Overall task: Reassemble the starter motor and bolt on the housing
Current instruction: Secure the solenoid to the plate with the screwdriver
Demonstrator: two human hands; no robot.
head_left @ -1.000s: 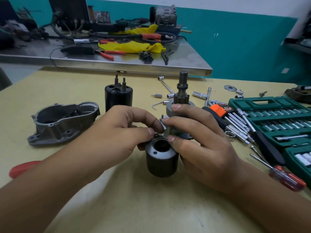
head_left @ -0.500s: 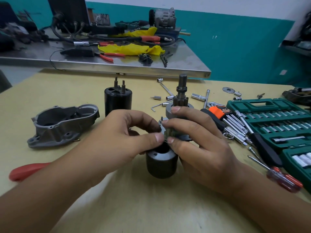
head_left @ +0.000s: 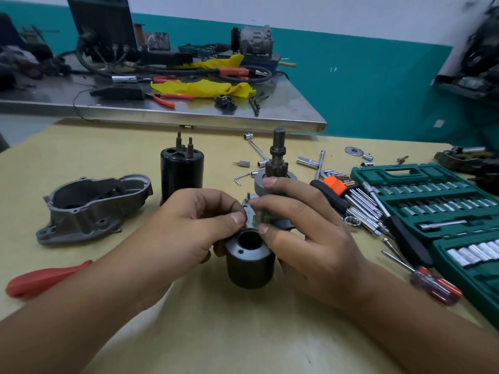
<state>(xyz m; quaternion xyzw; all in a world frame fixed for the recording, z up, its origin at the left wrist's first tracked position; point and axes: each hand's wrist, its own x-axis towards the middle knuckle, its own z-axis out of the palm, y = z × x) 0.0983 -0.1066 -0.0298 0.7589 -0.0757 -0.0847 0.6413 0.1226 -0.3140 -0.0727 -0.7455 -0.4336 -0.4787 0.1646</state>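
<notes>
My right hand (head_left: 310,238) curled its fingers round the upright grey pinion-shaft assembly (head_left: 276,168) above the dark steel cylindrical motor body (head_left: 249,265) on the beige worktop (head_left: 216,333), while my left hand (head_left: 186,233) pinched its flange.

A single wide-angle view from the person's head looks forward and steeply down, close over the near edge of the yellow worktable (head_left: 113,155). It faces the far teal wall (head_left: 364,85), with a steel bench (head_left: 189,117) at far left and a green socket case (head_left: 437,201) at right.
</notes>
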